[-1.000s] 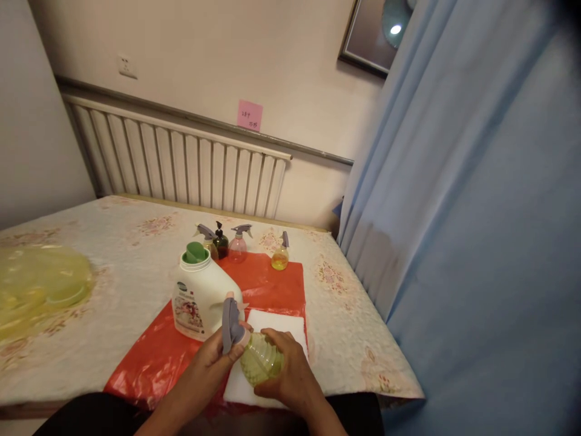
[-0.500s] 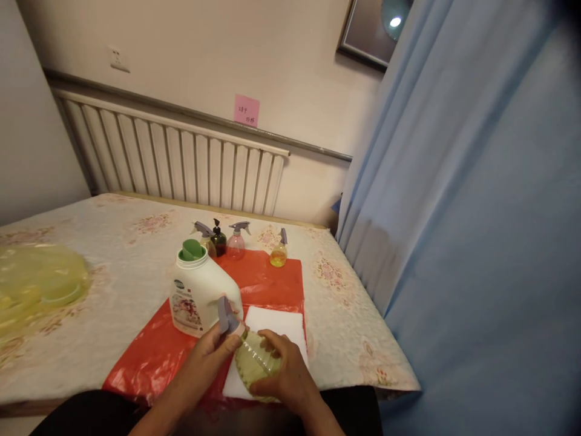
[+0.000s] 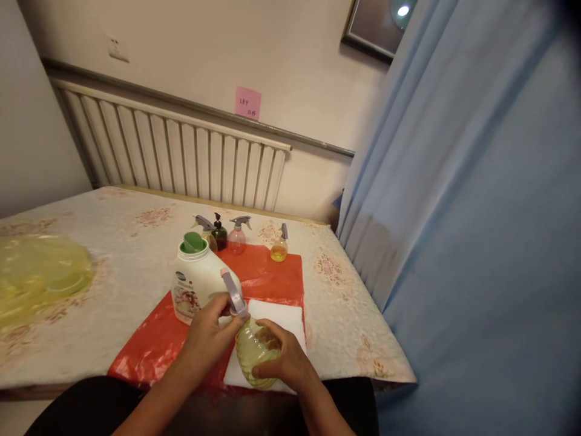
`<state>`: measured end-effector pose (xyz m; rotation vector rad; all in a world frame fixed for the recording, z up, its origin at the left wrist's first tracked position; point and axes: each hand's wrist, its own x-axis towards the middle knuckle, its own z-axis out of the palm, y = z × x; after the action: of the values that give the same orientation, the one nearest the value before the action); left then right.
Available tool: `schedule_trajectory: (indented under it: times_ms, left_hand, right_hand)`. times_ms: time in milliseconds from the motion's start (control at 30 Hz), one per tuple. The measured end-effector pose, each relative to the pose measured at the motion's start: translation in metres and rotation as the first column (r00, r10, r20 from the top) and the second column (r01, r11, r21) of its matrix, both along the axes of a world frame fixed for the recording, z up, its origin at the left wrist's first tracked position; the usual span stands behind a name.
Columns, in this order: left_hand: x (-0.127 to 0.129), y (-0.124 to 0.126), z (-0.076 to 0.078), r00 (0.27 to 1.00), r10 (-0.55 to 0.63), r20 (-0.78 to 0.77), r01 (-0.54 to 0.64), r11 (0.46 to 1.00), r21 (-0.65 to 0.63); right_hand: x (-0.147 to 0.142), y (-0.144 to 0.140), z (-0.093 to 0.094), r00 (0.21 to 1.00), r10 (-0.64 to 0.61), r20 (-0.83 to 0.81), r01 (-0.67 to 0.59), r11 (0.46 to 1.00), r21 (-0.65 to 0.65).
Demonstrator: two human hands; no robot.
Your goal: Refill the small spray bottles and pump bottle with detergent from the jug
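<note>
A small round spray bottle (image 3: 253, 350) of pale green ribbed plastic sits between both hands, just above a white pad (image 3: 281, 318). My right hand (image 3: 284, 363) wraps the bottle's body from the right and below. My left hand (image 3: 209, 336) grips the grey trigger head (image 3: 233, 295) at the bottle's neck. The bottle leans with its head pointing up and left. A white detergent jug (image 3: 193, 287) with a green cap stands just behind my left hand.
A red plastic sheet (image 3: 267, 275) covers the floral tablecloth (image 3: 118, 254) under the jug and pad. Several small spray and pump bottles (image 3: 227, 233) line its far edge. A yellow bag (image 3: 36, 278) lies at the left. A blue curtain (image 3: 454, 212) hangs at the right, a radiator behind.
The bottle has turned in my hands: its grey trigger head now points more upright, and my left hand has shifted up around the neck. The view drifted slightly.
</note>
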<state>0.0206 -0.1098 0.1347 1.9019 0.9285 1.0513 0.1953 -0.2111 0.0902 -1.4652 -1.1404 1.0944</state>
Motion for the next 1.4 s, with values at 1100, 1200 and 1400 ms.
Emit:
schedule_trajectory:
  times_ms: [1100, 1200, 1400]
  left_hand:
    - [-0.017, -0.001, -0.019, 0.956, -0.257, 0.141, 0.293, 0.859, -0.421]
    - [-0.02, 0.002, -0.023, 0.948, -0.265, 0.175, 0.316, 0.841, -0.44]
    - [-0.024, 0.007, -0.024, 0.928, -0.282, 0.245, 0.365, 0.821, -0.44]
  right_hand:
    - [-0.011, -0.003, 0.006, 0.986, -0.077, 0.149, 0.076, 0.997, 0.012]
    - [-0.011, -0.005, 0.003, 0.988, -0.072, 0.139, 0.072, 0.997, 0.005]
    - [-0.009, -0.004, -0.005, 0.997, -0.059, 0.056, 0.059, 0.998, 0.004]
